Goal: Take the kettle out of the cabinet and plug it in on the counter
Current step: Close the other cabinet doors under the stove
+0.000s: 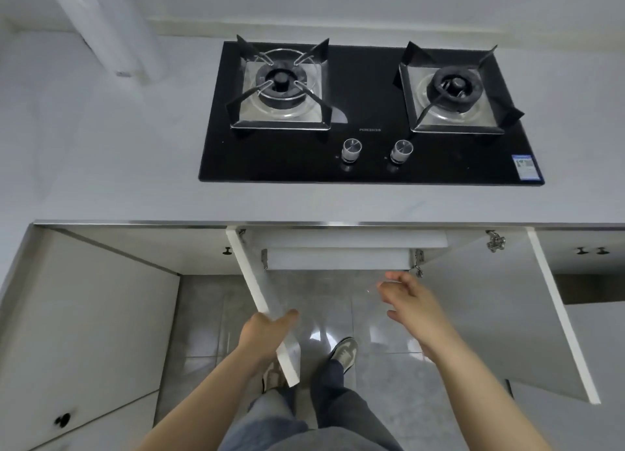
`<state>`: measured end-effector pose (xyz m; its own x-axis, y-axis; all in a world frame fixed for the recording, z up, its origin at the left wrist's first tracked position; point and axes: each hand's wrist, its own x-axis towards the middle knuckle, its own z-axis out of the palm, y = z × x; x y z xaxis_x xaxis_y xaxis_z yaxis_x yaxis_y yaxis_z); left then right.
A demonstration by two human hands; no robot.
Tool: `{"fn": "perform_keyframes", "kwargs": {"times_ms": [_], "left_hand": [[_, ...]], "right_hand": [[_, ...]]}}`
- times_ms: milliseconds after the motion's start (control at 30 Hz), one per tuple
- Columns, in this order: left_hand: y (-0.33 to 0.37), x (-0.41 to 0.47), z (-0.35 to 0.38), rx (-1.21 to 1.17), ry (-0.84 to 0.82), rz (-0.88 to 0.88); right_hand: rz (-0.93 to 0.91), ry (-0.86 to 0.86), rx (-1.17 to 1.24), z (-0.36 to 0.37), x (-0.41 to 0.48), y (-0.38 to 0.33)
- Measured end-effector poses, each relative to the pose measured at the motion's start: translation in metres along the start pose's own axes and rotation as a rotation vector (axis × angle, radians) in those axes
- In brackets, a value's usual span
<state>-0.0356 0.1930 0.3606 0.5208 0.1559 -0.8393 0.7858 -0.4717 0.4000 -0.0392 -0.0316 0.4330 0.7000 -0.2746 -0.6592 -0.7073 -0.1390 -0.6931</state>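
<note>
The cabinet below the counter stands with both doors swung open. My left hand (267, 329) grips the edge of the left door (260, 298). My right hand (406, 298) hovers with loose fingers in the gap in front of the cabinet, near the hinge of the right door (490, 308), holding nothing. A white shelf edge (338, 259) shows under the counter; the cabinet's inside is hidden from here. No kettle is in view.
A black two-burner gas hob (368, 112) sits in the grey counter (118, 163), with two knobs at its front. A white pipe (111, 27) rises at the back left. Closed doors with black knobs flank the opening. My feet stand on grey floor tiles (399, 366).
</note>
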Motion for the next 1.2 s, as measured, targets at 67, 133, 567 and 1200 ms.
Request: {"fn": "perform_keyframes", "kwargs": {"times_ms": [67,133,567,1200], "left_hand": [[0.017,0.001,0.014,-0.059,-0.012,-0.036],[0.035,0.003,0.028,-0.202,-0.009,-0.092],[0.13,0.034,0.07,-0.703,-0.193,-0.216],[0.172,0.08,0.072,-0.96,-0.233,-0.27]], "right_hand": [[-0.009,0.016,-0.009,-0.022,0.008,-0.002],[-0.002,0.027,-0.018,-0.041,0.015,-0.001],[0.028,0.051,-0.001,-0.09,0.038,0.006],[0.079,0.113,0.072,-0.088,0.066,-0.004]]}}
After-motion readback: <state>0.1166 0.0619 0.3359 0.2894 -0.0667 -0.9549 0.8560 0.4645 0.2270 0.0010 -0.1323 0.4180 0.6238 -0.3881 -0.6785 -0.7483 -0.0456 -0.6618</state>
